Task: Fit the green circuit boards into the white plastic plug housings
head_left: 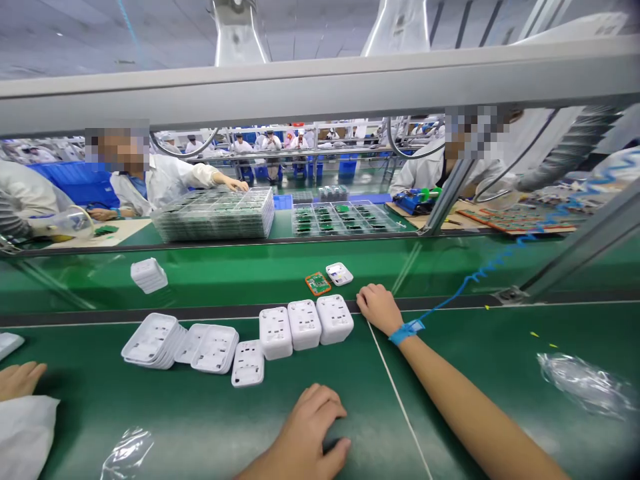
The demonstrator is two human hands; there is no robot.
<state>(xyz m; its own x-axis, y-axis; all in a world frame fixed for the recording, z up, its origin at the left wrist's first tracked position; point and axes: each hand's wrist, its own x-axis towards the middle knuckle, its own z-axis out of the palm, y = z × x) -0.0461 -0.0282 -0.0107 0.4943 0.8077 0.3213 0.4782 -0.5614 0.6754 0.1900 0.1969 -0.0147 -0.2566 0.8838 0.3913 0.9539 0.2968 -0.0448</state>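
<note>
My left hand (305,433) rests near the front edge of the green table (465,347), fingers curled down on the surface, nothing visible in it. My right hand (379,307) reaches forward with curled fingers beside three white plastic housings (305,325) standing in a row. It wears a blue wrist strap (406,331) with a coiled blue cord. Just beyond it lie a small green circuit board (318,283) and a white cover (339,273). Stacked white covers (150,340), more covers (213,347) and a single cover (248,363) lie to the left.
A green conveyor belt (240,277) carries a white stack (149,275). Across it, people in white coats work by clear trays of boards (215,213). Another person's hand (17,379) is at far left. Crumpled plastic film (587,383) lies right; a metal frame bar (320,87) crosses overhead.
</note>
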